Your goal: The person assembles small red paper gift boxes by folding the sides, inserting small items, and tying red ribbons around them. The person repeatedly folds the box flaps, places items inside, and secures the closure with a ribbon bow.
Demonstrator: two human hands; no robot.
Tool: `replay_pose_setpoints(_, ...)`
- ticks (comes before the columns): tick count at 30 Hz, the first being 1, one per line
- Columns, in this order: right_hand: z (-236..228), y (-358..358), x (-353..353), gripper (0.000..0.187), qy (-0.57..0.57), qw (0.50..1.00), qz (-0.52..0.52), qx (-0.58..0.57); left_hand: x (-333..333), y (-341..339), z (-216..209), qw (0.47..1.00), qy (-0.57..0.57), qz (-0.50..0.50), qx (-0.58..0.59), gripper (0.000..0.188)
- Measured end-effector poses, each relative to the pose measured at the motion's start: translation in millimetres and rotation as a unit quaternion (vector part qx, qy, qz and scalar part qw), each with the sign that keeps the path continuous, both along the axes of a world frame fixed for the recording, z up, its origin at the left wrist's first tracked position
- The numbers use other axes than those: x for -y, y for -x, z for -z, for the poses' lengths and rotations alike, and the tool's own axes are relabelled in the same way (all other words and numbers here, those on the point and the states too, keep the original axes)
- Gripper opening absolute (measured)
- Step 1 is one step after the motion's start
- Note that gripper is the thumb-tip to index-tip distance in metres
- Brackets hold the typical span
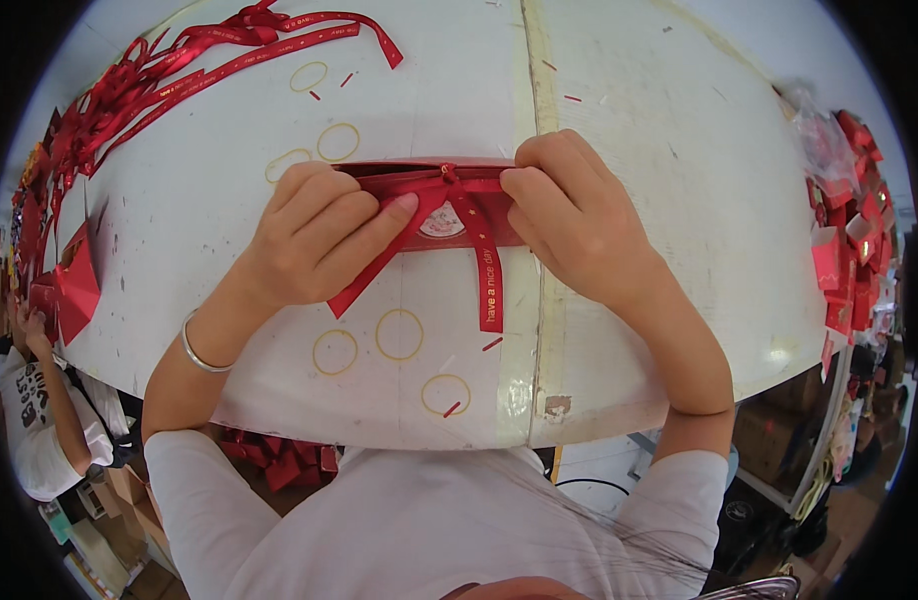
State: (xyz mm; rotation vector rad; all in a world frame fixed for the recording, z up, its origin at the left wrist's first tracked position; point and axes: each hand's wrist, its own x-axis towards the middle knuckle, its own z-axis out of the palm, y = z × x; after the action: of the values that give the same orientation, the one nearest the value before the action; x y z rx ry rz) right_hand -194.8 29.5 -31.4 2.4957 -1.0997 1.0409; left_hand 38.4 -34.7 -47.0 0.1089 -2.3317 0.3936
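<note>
Head view: at the far left a heap of red satin ribbons point(129, 95) trails along the white table point(659, 330), with a folded red paper piece point(77, 290) below it at the table's left edge; yellow rubber rings point(399, 334) lie scattered beyond and on the near side of the work; the left hand point(319, 235) is closed on the left end of a red gift package point(501, 212), its thumb lying by the left tail of a tied printed ribbon point(489, 270); the package sits near the table's middle, its long axis running left to right, a dark slit along its far edge; the ribbon's knot point(449, 174) lies on that far edge, about midway between the two thumbs, so neither hand is plainly nearer, and both tails hang toward the person; the right hand point(579, 215) pinches the package's right end, narrow at thumb and forefinger; rightward, tabletop stretches past a lengthwise tape strip point(541, 110) to a red package heap point(851, 255) at the right edge; the near edge stands well apart from the package.
</note>
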Motion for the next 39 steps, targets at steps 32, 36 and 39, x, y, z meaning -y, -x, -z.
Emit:
replay_pose_setpoints(32,14.2,10.6,1.4,0.026,0.038,0.998,-0.004,0.047,0.1,6.9,1.4,0.995,0.074,0.050,0.040,0.016)
replay_pose_setpoints(36,11.1,8.0,-1.5,0.019,-0.026,0.996,0.007,0.089,-1.6,5.1,2.7,0.995,0.063,0.060,0.049,0.014)
replay_pose_setpoints(39,1.6,4.2,-1.7,0.014,-0.156,0.974,0.047,0.155,-2.4,4.2,1.3,0.996,0.040,0.064,0.057,0.014)
